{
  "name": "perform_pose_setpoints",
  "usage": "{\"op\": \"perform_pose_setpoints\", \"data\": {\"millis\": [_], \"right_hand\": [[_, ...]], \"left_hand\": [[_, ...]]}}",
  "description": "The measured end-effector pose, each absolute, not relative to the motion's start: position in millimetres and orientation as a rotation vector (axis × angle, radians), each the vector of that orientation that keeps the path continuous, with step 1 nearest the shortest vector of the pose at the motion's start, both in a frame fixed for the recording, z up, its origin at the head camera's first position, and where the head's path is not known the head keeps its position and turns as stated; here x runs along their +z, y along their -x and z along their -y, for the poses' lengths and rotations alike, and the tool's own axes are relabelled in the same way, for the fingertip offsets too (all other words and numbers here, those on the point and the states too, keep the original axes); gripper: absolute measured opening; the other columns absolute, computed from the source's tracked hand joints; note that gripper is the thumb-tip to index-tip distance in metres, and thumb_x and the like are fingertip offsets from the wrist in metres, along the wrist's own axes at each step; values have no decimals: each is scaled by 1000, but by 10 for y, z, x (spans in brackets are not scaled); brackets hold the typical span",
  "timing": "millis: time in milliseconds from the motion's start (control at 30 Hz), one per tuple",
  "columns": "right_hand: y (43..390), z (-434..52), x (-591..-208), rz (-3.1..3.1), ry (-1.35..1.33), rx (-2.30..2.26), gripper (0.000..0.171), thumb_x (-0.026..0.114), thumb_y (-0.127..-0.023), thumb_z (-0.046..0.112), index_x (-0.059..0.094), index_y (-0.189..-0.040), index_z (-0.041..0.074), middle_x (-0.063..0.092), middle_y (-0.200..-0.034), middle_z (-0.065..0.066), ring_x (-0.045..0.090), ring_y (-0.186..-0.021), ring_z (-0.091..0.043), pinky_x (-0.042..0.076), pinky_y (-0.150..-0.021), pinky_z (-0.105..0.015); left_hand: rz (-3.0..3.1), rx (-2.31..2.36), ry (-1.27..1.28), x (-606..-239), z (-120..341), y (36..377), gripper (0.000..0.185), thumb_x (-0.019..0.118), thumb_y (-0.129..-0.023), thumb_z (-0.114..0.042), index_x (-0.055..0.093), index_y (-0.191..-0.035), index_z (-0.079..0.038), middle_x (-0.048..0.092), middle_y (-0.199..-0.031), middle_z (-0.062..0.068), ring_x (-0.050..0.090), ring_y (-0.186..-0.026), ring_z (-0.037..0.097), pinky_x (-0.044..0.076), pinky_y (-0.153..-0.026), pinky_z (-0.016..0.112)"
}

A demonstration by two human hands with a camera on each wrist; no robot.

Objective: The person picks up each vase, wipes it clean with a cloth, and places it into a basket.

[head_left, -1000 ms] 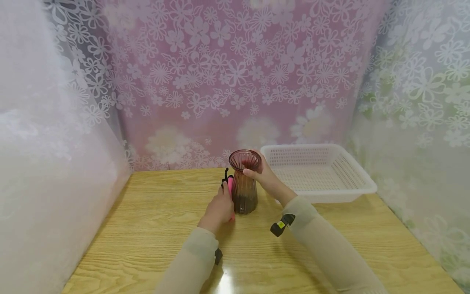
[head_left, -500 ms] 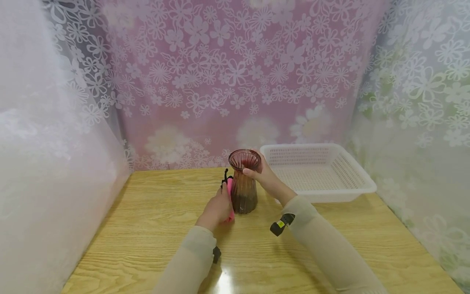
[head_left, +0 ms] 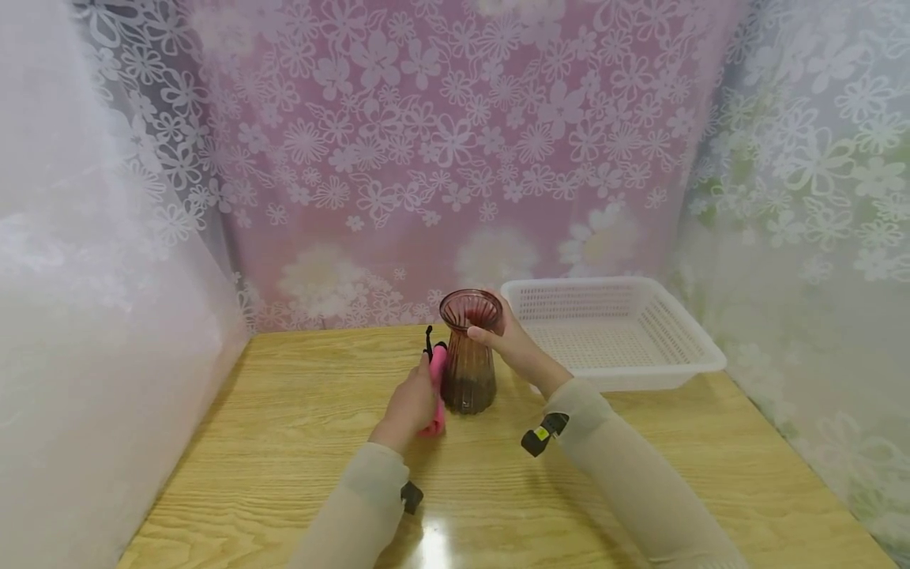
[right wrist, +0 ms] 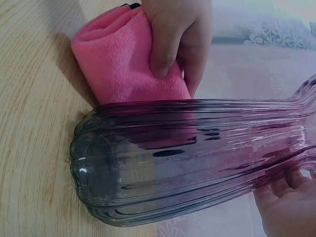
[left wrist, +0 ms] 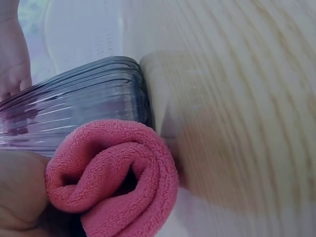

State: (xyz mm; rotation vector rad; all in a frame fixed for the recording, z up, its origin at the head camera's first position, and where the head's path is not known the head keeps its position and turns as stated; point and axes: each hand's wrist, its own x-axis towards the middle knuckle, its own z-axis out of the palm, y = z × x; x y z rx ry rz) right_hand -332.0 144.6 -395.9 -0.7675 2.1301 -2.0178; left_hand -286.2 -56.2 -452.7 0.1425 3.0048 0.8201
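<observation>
Low in the middle of the head view, the left hand [head_left: 411, 401] curls its fingers round a folded pink cloth [head_left: 434, 389] and presses it against the side of the ribbed glass vase [head_left: 468, 354], as if wiping it. Just beyond, the right hand [head_left: 510, 348] grips the vase's neck, steadying it upright on the wooden table [head_left: 284, 442]. Farther right sits a white basket [head_left: 682, 348].

Head view looks forward and down over the whole bench [head_left: 284, 442] from above. Both wrist views sit tight in, from opposite sides, sharing the ribbed vase [left wrist: 74, 113] and pink cloth [right wrist: 126, 64] close up.
</observation>
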Motion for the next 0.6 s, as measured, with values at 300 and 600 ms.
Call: {"op": "perform_pose_setpoints", "data": {"millis": [300, 600], "right_hand": [[3328, -1443, -3977, -2123, 786, -2023, 99, 73, -90, 45, 8, -159, 18, 34, -154, -22, 30, -146, -32, 25, -117, -54], [3342, -1454, -3999, -2118, 796, -2023, 91, 70, -94, 39, 9, -159, 21, 38, -152, -19, 34, -144, -31, 30, -114, -53]], "left_hand": [[-3018, 893, -96, -4415, 648, 2788, 66, 46, -101, -7, 17, -160, -5, 50, -144, 21, 62, -89, 31, 54, -74, 42], [-3093, 996, -99, -4167, 680, 2695, 64, 44, -100, -6, 20, -159, -3, 54, -138, 21, 61, -81, 30, 53, -72, 42]]}}
